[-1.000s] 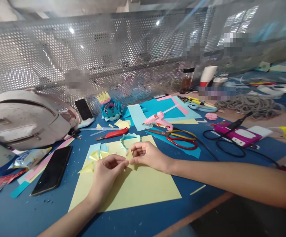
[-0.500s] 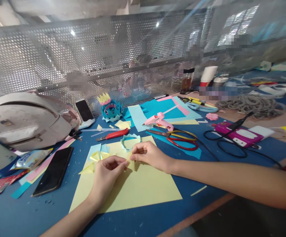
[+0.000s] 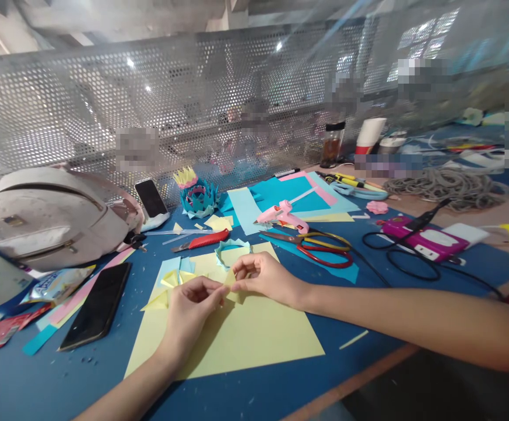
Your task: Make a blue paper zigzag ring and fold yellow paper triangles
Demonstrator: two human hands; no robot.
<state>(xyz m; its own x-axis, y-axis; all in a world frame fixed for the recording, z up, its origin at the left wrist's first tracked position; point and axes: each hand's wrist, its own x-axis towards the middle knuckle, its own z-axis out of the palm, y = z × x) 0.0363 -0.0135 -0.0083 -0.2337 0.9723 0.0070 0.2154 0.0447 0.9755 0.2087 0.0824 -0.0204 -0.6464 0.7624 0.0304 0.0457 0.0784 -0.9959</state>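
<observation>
Hands barely shifted since earlier, left hand (image 3: 192,308) and right hand (image 3: 261,276) pinching a small folded yellow paper piece (image 3: 229,282) between fingertips, grip narrow, held over flat matte yellow sheet (image 3: 254,336) on blue bench (image 3: 30,380), zigzag paper ring (image 3: 230,248) just behind, glossy black phone (image 3: 96,304) left.

Both hands meet over the big yellow sheet (image 3: 246,339) near the front edge of the desk (image 3: 281,392). The left hand (image 3: 191,307) and the right hand (image 3: 261,275) pinch together a small yellow paper piece (image 3: 229,282). A black phone (image 3: 96,304) lies toward the left edge.
</observation>
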